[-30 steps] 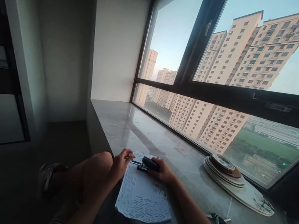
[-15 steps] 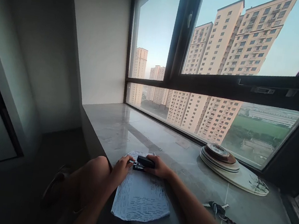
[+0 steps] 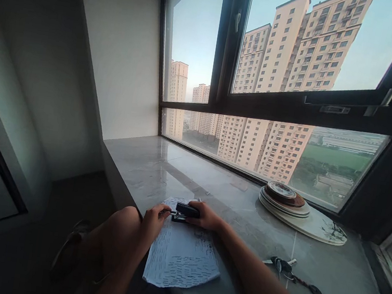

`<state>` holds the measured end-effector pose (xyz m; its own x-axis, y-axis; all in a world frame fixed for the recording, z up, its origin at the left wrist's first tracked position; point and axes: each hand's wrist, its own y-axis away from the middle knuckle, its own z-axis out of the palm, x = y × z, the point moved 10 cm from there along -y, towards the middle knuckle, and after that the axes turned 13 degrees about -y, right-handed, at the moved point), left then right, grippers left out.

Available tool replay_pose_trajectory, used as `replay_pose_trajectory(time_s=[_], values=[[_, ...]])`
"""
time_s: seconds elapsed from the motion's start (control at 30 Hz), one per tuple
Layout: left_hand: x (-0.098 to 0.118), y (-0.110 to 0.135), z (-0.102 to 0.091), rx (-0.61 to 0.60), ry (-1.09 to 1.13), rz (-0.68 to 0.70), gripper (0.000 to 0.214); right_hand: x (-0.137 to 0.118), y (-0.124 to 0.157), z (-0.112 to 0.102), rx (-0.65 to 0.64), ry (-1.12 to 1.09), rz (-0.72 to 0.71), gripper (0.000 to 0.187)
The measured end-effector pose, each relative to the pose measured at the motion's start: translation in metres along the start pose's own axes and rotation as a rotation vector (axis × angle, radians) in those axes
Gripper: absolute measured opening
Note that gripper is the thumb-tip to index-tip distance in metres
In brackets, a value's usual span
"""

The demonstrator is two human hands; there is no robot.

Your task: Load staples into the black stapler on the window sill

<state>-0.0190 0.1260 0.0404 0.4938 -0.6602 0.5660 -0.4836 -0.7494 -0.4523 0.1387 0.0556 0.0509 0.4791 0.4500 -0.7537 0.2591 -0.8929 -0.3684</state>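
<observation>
My right hand (image 3: 206, 215) wraps around the closed end of a black stapler (image 3: 187, 209), whose jaws point left. From that left end sticks out a thin metal-and-dark piece (image 3: 172, 213), pinched between the thumb and fingers of my left hand (image 3: 156, 213). Whether this piece is loose from the stapler I cannot tell. Under both hands lies a long white sheet of paper (image 3: 183, 262) covered with short dark marks. A small pale stick-like thing (image 3: 200, 199) peeks out behind my right hand, mostly hidden.
On the grey stone sill (image 3: 136, 158), a stack of round plates or boards (image 3: 285, 201) sits at the right by the window (image 3: 228, 44). Keys with a braided strap (image 3: 288, 269) lie nearer my right forearm. My bare knee (image 3: 125, 220) is beside the sill's left edge.
My left hand has drawn slightly left from the stapler, and more of the thin piece shows between them. The whole view has shifted a little.
</observation>
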Motion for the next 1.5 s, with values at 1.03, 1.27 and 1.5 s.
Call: replay_pose_trajectory(time_s=[1.03, 1.27, 1.5], values=[[-0.002, 0.007, -0.006, 0.078, 0.023, 0.108, 0.017, 0.005, 0.001, 0.003, 0.003, 0.02, 0.045, 0.028], [0.006, 0.007, -0.005, 0.009, 0.002, 0.134, 0.016, 0.005, 0.001, 0.001, 0.005, 0.006, 0.039, 0.026], [-0.009, 0.003, 0.002, -0.023, 0.011, 0.03, 0.02, 0.006, -0.001, -0.001, 0.019, -0.004, 0.023, 0.024]])
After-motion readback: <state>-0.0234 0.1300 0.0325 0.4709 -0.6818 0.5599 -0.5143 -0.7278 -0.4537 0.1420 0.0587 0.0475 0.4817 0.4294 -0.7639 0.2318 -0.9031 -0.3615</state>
